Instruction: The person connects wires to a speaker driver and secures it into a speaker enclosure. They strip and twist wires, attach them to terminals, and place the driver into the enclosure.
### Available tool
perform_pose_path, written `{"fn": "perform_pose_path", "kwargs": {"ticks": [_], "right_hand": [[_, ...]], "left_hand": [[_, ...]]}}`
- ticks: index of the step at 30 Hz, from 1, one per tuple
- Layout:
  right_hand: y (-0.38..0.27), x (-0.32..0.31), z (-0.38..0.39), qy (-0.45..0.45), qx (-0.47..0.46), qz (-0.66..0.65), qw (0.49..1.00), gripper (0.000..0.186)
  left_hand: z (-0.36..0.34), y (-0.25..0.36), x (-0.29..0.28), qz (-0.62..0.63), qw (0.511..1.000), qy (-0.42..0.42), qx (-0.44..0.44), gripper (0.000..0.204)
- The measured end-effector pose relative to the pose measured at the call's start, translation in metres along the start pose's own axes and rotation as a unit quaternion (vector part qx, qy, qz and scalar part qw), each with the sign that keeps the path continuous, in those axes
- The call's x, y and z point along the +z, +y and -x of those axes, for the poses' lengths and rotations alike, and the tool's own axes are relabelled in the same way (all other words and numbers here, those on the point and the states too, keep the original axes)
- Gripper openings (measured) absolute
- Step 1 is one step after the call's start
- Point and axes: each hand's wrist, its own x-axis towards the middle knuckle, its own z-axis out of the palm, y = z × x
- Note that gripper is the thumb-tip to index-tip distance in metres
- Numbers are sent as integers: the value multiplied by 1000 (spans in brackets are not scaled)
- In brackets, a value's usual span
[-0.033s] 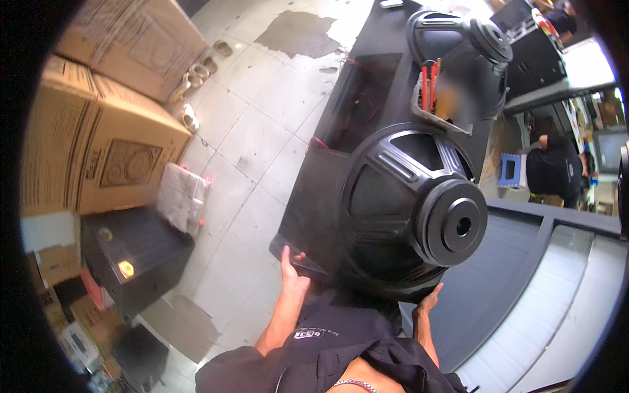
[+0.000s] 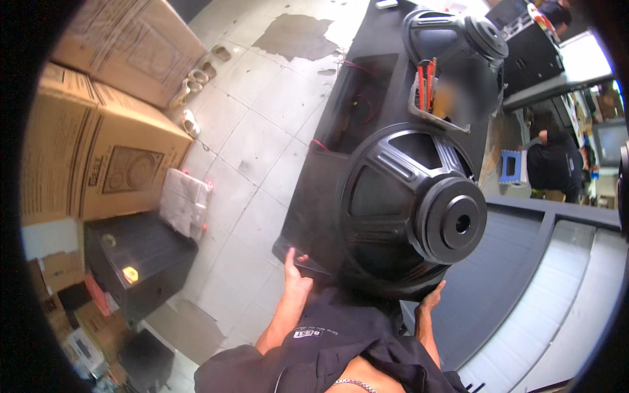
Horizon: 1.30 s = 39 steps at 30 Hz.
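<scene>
A long black speaker cabinet point(image 2: 311, 216) stretches away in front of me, with a rectangular opening point(image 2: 367, 98) and thin red wires in its top. On its near end a large black speaker driver point(image 2: 373, 183) rests magnet up. My left hand point(image 2: 297, 272) grips the cabinet's near left corner, thumb on the top edge and other fingers mostly hidden. My right hand point(image 2: 431, 299) is curled round the near right edge, just below the driver's rim; its fingertips are partly hidden. A second driver point(image 2: 436, 42) lies at the far end. Between the drivers sits a tray point(image 2: 440, 120) of red-handled tools.
Cardboard boxes point(image 2: 131, 131) are stacked at the left, with shoes point(image 2: 194, 82) beside them. Below them stands a black box point(image 2: 141, 245) carrying a yellow tape roll point(image 2: 130, 274). A grey-framed panel point(image 2: 485, 262) borders the cabinet's right. Another person point(image 2: 555, 167) is at the far right, near a blue stool point(image 2: 511, 167).
</scene>
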Motion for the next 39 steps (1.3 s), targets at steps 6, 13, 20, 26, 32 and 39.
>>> {"fn": "perform_pose_path", "kwargs": {"ticks": [6, 13, 20, 26, 32, 39], "right_hand": [[-4, 25, -1, 223, 12, 165, 961, 93], [0, 23, 2, 241, -31, 170, 955, 89], [12, 21, 0, 217, -38, 197, 955, 80], [29, 35, 6, 202, -60, 157, 965, 70], [24, 52, 41, 170, -78, 136, 973, 72], [2, 67, 70, 106, -94, 50, 989, 62]], "left_hand": [[-34, 13, -5, -112, 992, -25, -43, 17], [-50, 25, -16, -175, 980, -67, -63, 21], [-44, 34, -9, -203, 974, -86, -44, 22], [-60, 53, -4, -241, 965, -102, 2, 15], [-62, 81, 18, -284, 948, -114, 88, 10], [-112, 133, 34, -334, 915, -142, 177, 15]]}}
